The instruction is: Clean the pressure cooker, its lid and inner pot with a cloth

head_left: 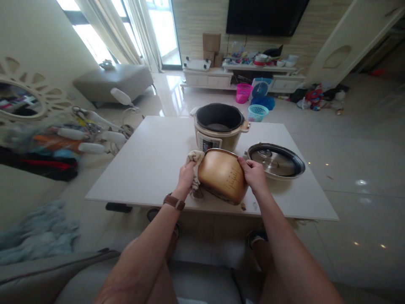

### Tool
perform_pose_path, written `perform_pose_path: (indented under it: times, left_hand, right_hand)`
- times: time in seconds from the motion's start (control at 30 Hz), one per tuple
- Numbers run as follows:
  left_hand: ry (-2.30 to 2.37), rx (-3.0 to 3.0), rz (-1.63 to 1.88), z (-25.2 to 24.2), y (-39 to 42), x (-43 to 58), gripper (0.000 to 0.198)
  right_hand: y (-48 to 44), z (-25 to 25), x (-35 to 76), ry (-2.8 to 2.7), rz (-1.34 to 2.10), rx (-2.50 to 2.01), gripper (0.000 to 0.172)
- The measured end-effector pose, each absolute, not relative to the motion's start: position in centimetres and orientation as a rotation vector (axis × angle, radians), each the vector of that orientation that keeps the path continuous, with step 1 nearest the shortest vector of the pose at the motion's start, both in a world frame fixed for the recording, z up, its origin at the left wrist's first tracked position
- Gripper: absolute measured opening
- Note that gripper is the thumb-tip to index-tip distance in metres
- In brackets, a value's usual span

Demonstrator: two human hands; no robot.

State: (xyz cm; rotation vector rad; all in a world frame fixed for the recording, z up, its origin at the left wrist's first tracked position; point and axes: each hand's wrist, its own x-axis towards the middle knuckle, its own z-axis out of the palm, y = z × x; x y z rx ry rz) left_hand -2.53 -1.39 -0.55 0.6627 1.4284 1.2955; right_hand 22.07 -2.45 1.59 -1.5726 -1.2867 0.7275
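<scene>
- All clock directions are taken from the golden pot point(218, 171), which is tilted above the near side of the white table point(152, 156); whether it touches the surface, one cannot tell.
- At 9 o'clock, the left hand point(186, 177) is closed around a crumpled cloth point(195, 158) and presses it to the pot's side.
- At 3 o'clock, the right hand point(255, 174) pinches the pot near its rim, with the thumb on the outer wall.
- At 12 o'clock, just beyond, the cooker body point(218, 134) stands upright without its lid.
- The lid point(281, 162) lies at 3 o'clock on the table, its inner side upward.
- On the shiny tiled floor point(354, 169), a pale blue basket point(258, 112) stands at 1 o'clock.
- Farther, between 12 and 1, a black television point(265, 17) hangs over a white cabinet point(218, 80).
- At 10 o'clock there is a grey bench point(117, 80); at 11, pale curtains point(107, 25).
</scene>
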Motion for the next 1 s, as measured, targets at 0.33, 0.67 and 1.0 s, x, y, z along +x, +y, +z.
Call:
perform_pose_path:
  times: [0.33,0.67,1.0]
  left_hand:
    - [1.495,1.032,1.405,0.5,-2.1,-1.2,0.028]
    - [1.271,1.567,1.424,1.3,-2.8,-1.5,0.034]
    - [1.431,0.765,1.433,-1.1,-1.2,-1.5,0.036]
  right_hand:
    - [-2.1,0.8,22.4,-1.182,0.801,-1.507,0.077]
    - [-2.2,0.5,22.5,-1.165,0.841,-1.49,0.076]
    - [-1.8,-0.5,23.0,-1.096,0.88,-1.476,0.075]
